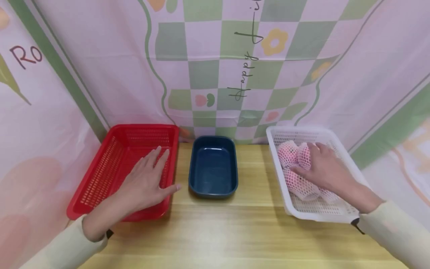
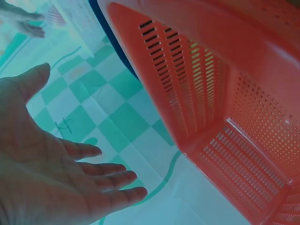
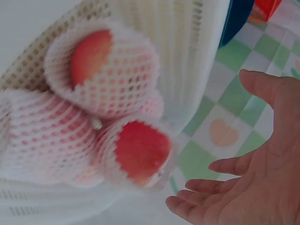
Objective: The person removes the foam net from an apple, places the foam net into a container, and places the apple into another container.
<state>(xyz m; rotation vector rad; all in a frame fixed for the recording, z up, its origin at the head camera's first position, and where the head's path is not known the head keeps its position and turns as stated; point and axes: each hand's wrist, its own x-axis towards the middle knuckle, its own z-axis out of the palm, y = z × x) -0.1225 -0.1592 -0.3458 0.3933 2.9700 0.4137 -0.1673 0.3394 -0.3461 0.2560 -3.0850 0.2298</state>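
Note:
My left hand point(image 1: 144, 183) hovers over a red plastic basket point(image 1: 144, 135), fingers spread and touching nothing; the left wrist view shows the palm beside the slotted red wall point(image 2: 187, 84). No contents are visible in the part of this basket not covered by the hand. Over at the right, my right hand point(image 1: 326, 170) is held above a white plastic basket point(image 1: 280, 177), its fingers extended. Inside lie several red fruits point(image 3: 138, 150) in pink-and-white foam nets, partly hidden by that hand in the head view. A gap separates hand and fruits in the right wrist view.
Between the two baskets stands a dark blue rectangular dish point(image 1: 214, 168) with nothing seen in it. All three containers sit on a wooden table point(image 1: 221, 231). A checkered, patterned cloth point(image 1: 235, 67) hangs right behind them.

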